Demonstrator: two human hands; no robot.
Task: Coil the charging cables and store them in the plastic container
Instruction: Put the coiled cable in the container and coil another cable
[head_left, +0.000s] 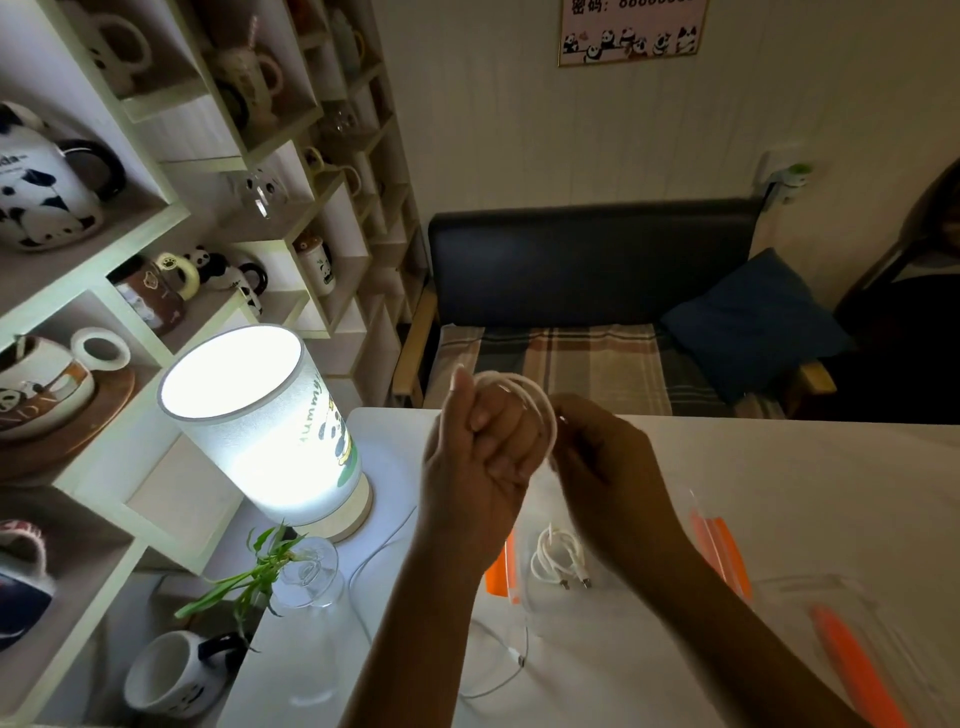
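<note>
Far left we see a shelf unit (171, 218) of cubbies filled with panda mugs; one low mug (36, 389) on a wooden saucer shows the letters "NDA", the start cut off. Next comes the lit table lamp (260, 421), its shade printed with a panda and a word we read only partly as "ummy". Below it a glass vase (306, 577) holds a green sprig at the edge of the white table (779, 467).

Above the table our left hand (475, 467) is curled shut around a white charging cable (524, 395), whose loops arch over the fingers. Touching that coil on its right side, our right hand (608, 462) pinches the cable between thumb and fingertips.

Under the hands sits the clear plastic container (550, 603) with orange clips; a second coiled white cable (558, 558) already lies inside, plugs pointing down. To its right lies the clear lid (831, 597), also with orange latches.

Behind the table stands a dark bench (587, 260) with a plaid seat and a blue cushion (753, 322). On the wall above hangs a panda poster (631, 31) with Chinese characters "密码" and a row of digits, cropped at the top.
</note>
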